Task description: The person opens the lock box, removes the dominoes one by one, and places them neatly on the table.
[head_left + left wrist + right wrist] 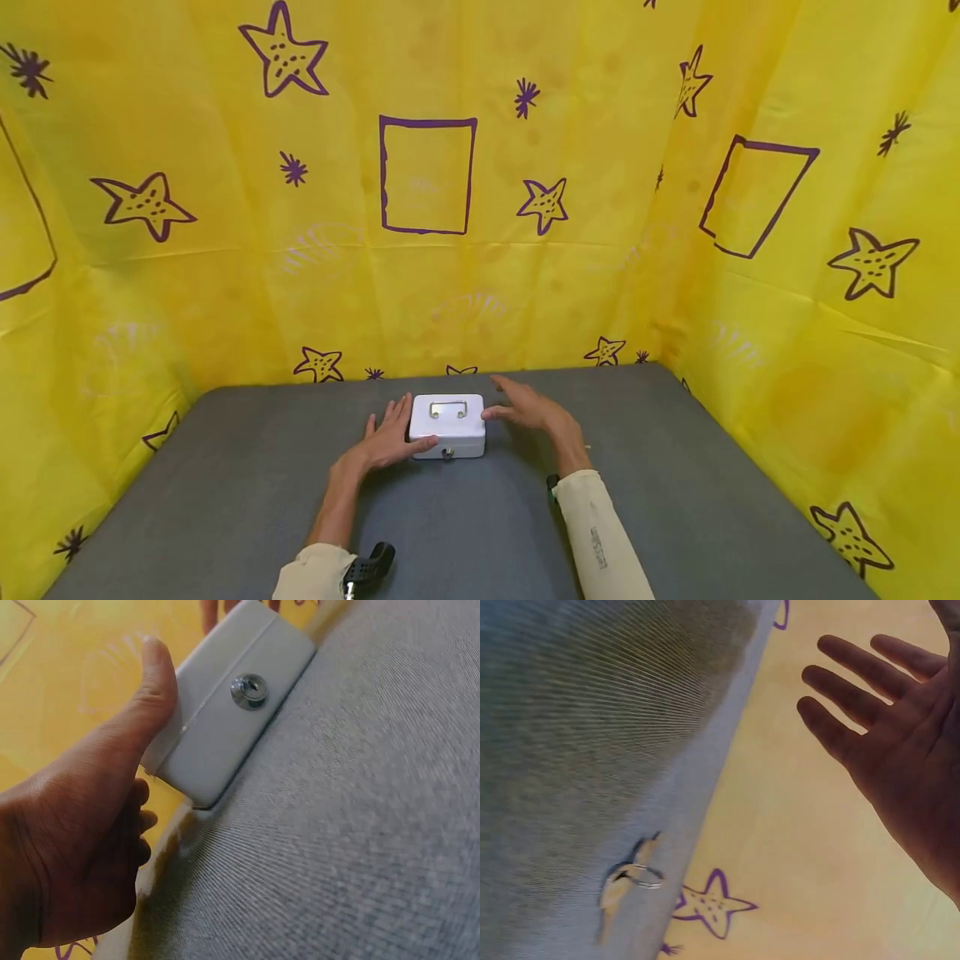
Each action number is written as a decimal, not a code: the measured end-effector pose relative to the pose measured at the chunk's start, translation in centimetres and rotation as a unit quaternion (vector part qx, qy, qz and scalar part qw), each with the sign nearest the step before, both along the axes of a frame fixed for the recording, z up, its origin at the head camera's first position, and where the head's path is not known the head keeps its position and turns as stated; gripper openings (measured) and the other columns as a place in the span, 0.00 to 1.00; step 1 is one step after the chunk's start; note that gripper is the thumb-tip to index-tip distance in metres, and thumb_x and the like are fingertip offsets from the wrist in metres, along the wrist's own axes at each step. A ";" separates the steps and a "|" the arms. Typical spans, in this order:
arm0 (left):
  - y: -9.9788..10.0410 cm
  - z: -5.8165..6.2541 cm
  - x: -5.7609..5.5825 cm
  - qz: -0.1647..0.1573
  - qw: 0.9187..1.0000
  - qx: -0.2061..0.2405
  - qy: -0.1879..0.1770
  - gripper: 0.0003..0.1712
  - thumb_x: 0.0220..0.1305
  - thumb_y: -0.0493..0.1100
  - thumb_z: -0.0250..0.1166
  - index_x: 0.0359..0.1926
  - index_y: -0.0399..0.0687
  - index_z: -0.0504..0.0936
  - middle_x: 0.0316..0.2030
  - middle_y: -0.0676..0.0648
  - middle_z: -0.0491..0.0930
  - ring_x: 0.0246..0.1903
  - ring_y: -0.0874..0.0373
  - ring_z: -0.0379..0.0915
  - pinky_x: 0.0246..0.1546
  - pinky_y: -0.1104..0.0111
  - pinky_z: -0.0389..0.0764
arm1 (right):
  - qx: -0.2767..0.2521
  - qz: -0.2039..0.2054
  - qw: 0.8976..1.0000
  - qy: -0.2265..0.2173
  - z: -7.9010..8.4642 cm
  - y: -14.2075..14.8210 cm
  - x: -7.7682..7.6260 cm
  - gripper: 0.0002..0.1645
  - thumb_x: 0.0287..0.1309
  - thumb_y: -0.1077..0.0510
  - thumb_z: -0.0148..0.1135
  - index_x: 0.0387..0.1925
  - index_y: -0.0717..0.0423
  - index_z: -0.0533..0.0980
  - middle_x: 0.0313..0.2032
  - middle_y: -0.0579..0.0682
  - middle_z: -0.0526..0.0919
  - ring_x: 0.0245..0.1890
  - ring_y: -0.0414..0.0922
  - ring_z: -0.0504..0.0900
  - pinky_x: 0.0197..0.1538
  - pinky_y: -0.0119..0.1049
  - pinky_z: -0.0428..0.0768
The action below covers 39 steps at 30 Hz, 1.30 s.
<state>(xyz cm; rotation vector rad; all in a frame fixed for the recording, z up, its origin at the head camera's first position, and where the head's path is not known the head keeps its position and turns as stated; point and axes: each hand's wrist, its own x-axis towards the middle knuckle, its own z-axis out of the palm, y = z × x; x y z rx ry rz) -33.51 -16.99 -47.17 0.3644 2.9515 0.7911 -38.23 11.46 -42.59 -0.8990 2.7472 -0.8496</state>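
A white metal cash box (448, 428) sits on the grey table with its lid down, a folding handle (448, 405) on top. Its round key lock (249, 691) faces front, and I see no key in it. My left hand (387, 440) lies along the box's left side, fingers extended, with the thumb reaching over the front left corner. Beside the right end, my right hand (531, 407) hovers with spread fingers and an empty palm. Whether its thumb touches the box, I cannot tell. Keys on a metal ring (615, 891) lie on the table in the right wrist view.
The grey cloth-covered table (465, 533) extends around the box. Yellow curtains (427, 308) with purple stars and frames hang at its back and sides. Each forearm wears a light sleeve and a dark wrist strap (369, 567).
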 end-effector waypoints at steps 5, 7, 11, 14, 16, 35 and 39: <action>0.1 -0.6 0.0 -0.010 1.000 0.012 0.000 0.61 0.51 0.74 0.53 0.71 0.43 0.36 0.71 0.40 0.38 0.69 0.41 0.31 0.61 0.40 0.32 | 0.026 0.003 1.000 -0.008 0.3 -0.5 0.3 0.50 0.49 0.37 0.62 0.67 0.54 0.55 0.63 0.56 0.65 0.62 0.52 0.64 0.62 0.48 0.63; 0.1 -0.8 -0.1 -0.014 1.000 0.021 0.004 0.61 0.51 0.73 0.55 0.71 0.43 0.37 0.70 0.39 0.40 0.68 0.40 0.32 0.61 0.40 0.30 | 0.041 0.010 0.999 -0.012 0.2 -0.7 0.4 0.50 0.48 0.37 0.63 0.67 0.55 0.57 0.63 0.55 0.65 0.62 0.50 0.64 0.62 0.48 0.63; 0.1 -1.4 -0.3 -0.018 1.000 0.015 0.010 0.62 0.48 0.75 0.55 0.71 0.47 0.38 0.70 0.41 0.43 0.68 0.40 0.33 0.60 0.40 0.28 | 0.060 0.022 0.998 -0.020 0.2 -1.0 0.7 0.52 0.45 0.37 0.65 0.67 0.55 0.57 0.63 0.54 0.64 0.63 0.49 0.63 0.63 0.48 0.62; 0.1 -1.6 -0.4 -0.017 1.000 0.004 0.021 0.63 0.47 0.77 0.53 0.71 0.46 0.39 0.70 0.41 0.45 0.68 0.41 0.34 0.61 0.41 0.27 | 0.071 0.021 0.997 -0.031 0.1 -0.9 0.8 0.55 0.43 0.37 0.67 0.68 0.55 0.55 0.64 0.54 0.64 0.63 0.50 0.62 0.63 0.49 0.61; 0.1 -1.7 -0.4 -0.017 0.999 0.010 0.032 0.63 0.47 0.76 0.55 0.71 0.44 0.41 0.69 0.38 0.47 0.68 0.39 0.36 0.60 0.40 0.28 | 0.081 0.014 0.996 -0.041 0.1 -0.8 0.9 0.57 0.41 0.37 0.68 0.68 0.54 0.54 0.64 0.53 0.63 0.64 0.49 0.61 0.64 0.48 0.60; 0.5 -2.8 -0.6 0.005 0.999 -0.015 0.048 0.66 0.41 0.80 0.55 0.71 0.45 0.43 0.68 0.40 0.51 0.69 0.46 0.38 0.62 0.43 0.27 | 0.115 0.028 0.993 -0.029 -1.8 -2.5 1.1 0.55 0.35 0.40 0.74 0.64 0.57 0.60 0.62 0.53 0.63 0.59 0.48 0.64 0.62 0.43 0.63; 0.8 -2.3 -0.1 0.010 0.998 -0.017 0.052 0.65 0.42 0.79 0.55 0.70 0.44 0.43 0.68 0.40 0.52 0.68 0.45 0.39 0.60 0.41 0.27 | 0.128 0.008 0.991 -0.050 -1.9 -2.6 1.4 0.59 0.38 0.38 0.71 0.68 0.56 0.53 0.67 0.54 0.53 0.65 0.49 0.56 0.65 0.45 0.58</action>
